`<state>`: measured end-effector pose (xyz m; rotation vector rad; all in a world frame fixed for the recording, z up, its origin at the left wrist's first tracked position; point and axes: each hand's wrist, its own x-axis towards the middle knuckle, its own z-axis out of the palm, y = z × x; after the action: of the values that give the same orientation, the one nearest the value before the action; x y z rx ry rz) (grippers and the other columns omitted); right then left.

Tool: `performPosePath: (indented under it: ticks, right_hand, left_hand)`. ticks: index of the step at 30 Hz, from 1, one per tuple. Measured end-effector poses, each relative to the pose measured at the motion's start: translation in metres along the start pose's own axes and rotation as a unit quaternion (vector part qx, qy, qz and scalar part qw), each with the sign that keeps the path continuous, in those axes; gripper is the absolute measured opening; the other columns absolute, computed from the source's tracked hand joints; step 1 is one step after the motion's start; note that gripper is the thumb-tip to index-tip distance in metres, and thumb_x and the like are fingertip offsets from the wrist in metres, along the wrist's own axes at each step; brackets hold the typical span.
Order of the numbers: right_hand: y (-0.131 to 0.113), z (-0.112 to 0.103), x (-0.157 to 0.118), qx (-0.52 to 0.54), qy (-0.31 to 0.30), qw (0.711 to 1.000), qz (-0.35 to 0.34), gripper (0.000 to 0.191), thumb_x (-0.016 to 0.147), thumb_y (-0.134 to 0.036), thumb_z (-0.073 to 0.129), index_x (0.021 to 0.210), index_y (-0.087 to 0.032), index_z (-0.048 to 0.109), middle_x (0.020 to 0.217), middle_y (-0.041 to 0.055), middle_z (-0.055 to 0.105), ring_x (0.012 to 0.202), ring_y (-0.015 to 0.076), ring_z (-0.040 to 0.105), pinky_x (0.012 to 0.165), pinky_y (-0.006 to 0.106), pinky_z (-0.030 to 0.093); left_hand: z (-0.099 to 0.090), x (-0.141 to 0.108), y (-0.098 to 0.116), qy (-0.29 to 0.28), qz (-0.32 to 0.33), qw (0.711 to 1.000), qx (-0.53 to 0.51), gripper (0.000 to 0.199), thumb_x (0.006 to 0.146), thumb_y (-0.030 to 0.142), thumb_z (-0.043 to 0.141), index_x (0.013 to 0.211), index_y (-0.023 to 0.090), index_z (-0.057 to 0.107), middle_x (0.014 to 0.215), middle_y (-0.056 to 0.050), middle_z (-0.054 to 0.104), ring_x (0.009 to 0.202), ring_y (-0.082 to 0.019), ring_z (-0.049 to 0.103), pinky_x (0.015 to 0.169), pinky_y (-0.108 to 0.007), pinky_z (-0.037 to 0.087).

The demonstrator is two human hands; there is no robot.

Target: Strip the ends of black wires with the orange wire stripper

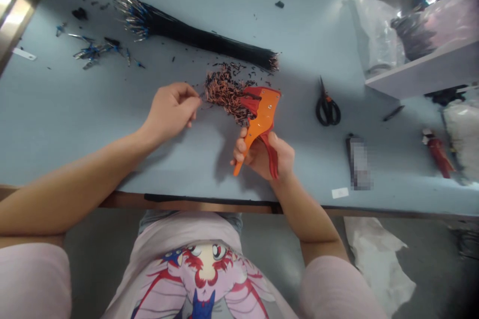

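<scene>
My right hand (267,154) is wrapped round an orange and red wire stripper (264,114), its jaws pointing up and left. Below and beside those jaws lies a pile of short stripped wire scraps (224,90), copper and black. My left hand (174,109) is closed in a pinch just left of the pile. Something thin and dark shows at its fingertips, too small to name. Behind the pile, a long bundle of black wires (202,37) stretches across the table, with blue and silver terminals at its left end and bare copper tips at its right.
Loose blue and silver terminals (95,52) lie at the left. Right of my hands are black scissors (328,109), a blurred dark oblong object (359,163) and a red-handled tool (437,154). Clear plastic bags (379,35) stand by a shelf at the back right.
</scene>
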<state>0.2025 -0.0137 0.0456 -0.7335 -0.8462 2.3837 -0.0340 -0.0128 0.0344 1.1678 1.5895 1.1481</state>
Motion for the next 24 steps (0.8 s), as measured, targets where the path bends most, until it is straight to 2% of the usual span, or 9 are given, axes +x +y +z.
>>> performPosePath:
  ticks: [3, 6, 8, 10, 13, 17, 24]
  right_hand:
    - [0.000, 0.000, 0.000, 0.000, -0.003, 1.000, -0.004, 0.038, 0.083, -0.049, 0.050, 0.102, -0.017, 0.052, 0.082, 0.0034, 0.056, 0.071, 0.0173, 0.058, 0.076, 0.044, 0.053]
    - [0.001, 0.000, 0.001, -0.008, 0.006, 1.000, -0.007, 0.036, 0.081, -0.047, 0.052, 0.102, -0.017, 0.053, 0.082, 0.0031, 0.058, 0.071, 0.0171, 0.059, 0.075, 0.043, 0.054]
    - [0.002, -0.001, 0.001, -0.016, 0.013, 1.000, -0.009, 0.035, 0.079, -0.043, 0.056, 0.102, -0.017, 0.054, 0.083, 0.0031, 0.059, 0.072, 0.0177, 0.060, 0.075, 0.043, 0.054]
    - [0.003, -0.001, 0.001, -0.026, 0.013, 1.000, -0.008, 0.034, 0.078, -0.039, 0.059, 0.103, -0.017, 0.055, 0.083, 0.0032, 0.060, 0.073, 0.0188, 0.061, 0.074, 0.043, 0.054]
    - [0.005, -0.001, 0.001, -0.039, 0.005, 0.999, 0.007, 0.034, 0.077, -0.036, 0.062, 0.103, -0.016, 0.054, 0.083, 0.0037, 0.062, 0.073, 0.0197, 0.063, 0.074, 0.043, 0.054]
    - [0.009, 0.000, 0.001, -0.061, -0.003, 0.998, 0.020, 0.036, 0.076, -0.034, 0.065, 0.104, -0.014, 0.054, 0.085, 0.0046, 0.062, 0.072, 0.0193, 0.064, 0.073, 0.041, 0.054]
    - [0.012, 0.002, 0.000, -0.107, 0.002, 0.994, 0.002, 0.034, 0.077, -0.032, 0.067, 0.104, -0.014, 0.054, 0.086, 0.0046, 0.061, 0.074, 0.0191, 0.063, 0.070, 0.039, 0.055]
  left_hand:
    - [0.002, -0.003, -0.003, -0.033, 0.053, 0.992, 0.111, 0.006, 0.073, 0.022, 0.062, 0.068, 0.019, 0.063, 0.058, 0.000, 0.061, 0.060, -0.014, 0.056, 0.059, -0.025, 0.041]
    - [0.006, -0.005, -0.005, -0.002, 0.113, 0.991, 0.076, 0.009, 0.075, 0.027, 0.063, 0.078, 0.020, 0.067, 0.079, -0.002, 0.067, 0.078, -0.016, 0.059, 0.069, -0.023, 0.044]
    - [0.009, -0.007, -0.005, 0.008, 0.114, 0.993, 0.021, 0.013, 0.078, 0.031, 0.061, 0.084, 0.021, 0.067, 0.082, -0.001, 0.067, 0.074, -0.014, 0.060, 0.067, -0.023, 0.046]
    - [0.012, -0.008, -0.004, 0.000, 0.095, 0.995, -0.028, 0.017, 0.080, 0.033, 0.060, 0.088, 0.021, 0.068, 0.078, -0.001, 0.067, 0.061, -0.011, 0.058, 0.060, -0.023, 0.046]
    - [0.013, -0.010, -0.004, -0.011, 0.081, 0.995, -0.057, 0.019, 0.079, 0.035, 0.063, 0.091, 0.022, 0.068, 0.077, -0.001, 0.067, 0.056, -0.010, 0.057, 0.059, -0.023, 0.048]
    - [0.014, -0.012, -0.004, -0.018, 0.080, 0.995, -0.052, 0.020, 0.075, 0.032, 0.067, 0.090, 0.020, 0.069, 0.081, -0.002, 0.069, 0.062, -0.011, 0.061, 0.065, -0.024, 0.050]
    - [0.014, -0.015, 0.000, -0.009, 0.103, 0.994, 0.038, 0.013, 0.077, 0.028, 0.063, 0.084, 0.018, 0.068, 0.073, 0.000, 0.068, 0.060, -0.011, 0.060, 0.061, -0.022, 0.048]
